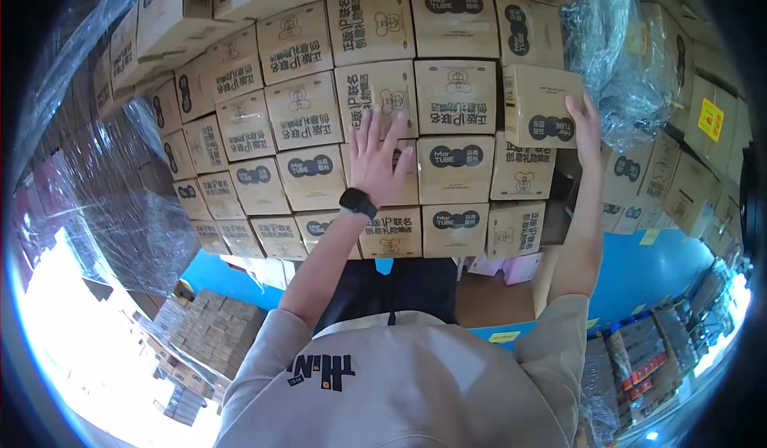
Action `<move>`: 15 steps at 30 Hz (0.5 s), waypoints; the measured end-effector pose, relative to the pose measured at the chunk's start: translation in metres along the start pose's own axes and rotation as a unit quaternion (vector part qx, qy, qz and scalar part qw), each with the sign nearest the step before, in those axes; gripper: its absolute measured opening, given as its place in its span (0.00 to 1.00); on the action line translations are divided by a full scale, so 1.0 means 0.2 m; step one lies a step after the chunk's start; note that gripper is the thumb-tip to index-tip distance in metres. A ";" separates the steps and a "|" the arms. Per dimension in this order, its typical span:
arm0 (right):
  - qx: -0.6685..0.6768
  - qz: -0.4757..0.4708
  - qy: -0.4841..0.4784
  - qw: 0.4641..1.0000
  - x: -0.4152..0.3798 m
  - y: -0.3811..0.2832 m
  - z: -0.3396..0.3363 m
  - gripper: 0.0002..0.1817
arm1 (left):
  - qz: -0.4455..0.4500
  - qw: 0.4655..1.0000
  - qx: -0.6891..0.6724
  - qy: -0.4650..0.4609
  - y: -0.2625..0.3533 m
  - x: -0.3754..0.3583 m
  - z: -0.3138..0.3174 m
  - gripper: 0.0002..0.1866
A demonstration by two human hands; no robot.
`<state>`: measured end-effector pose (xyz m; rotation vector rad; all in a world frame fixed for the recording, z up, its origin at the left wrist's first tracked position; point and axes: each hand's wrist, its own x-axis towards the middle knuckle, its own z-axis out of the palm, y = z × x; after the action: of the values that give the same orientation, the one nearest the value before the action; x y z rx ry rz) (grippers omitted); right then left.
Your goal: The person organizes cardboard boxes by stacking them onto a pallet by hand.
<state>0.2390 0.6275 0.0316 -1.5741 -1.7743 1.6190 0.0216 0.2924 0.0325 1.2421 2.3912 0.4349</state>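
My left hand lies flat with spread fingers against the front of a brown cardboard box in the stacked wall of cartons. A black watch is on that wrist. At the right end of the stack, my right hand grips the right edge of a carton, thumb on its printed front and the other fingers partly hidden round the side. This carton stands out from its neighbours, slightly tilted, above another box. The boxes carry dark logos or printed Chinese text.
Clear plastic wrap hangs at the right, with more wrap over stacks at the left. More cartons stand at the far right. Below are a blue surface, an open carton and a distant pile of boxes.
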 end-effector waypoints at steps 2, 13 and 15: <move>-0.003 -0.007 -0.005 1.000 0.02 0.02 0.00 0.31 | -0.002 1.000 0.016 0.002 -0.03 0.03 0.06 0.32; 0.023 -0.062 0.042 0.997 -0.02 0.02 -0.01 0.32 | 0.034 0.996 0.080 0.008 -0.07 0.00 0.18 0.28; 0.063 -0.087 0.054 0.993 -0.03 -0.03 0.01 0.32 | 0.020 0.998 0.056 0.013 -0.03 0.02 0.16 0.27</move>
<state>0.2361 0.6232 0.0380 -1.3831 -1.6680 1.5034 0.0308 0.2943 0.0003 1.3424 2.4460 0.3346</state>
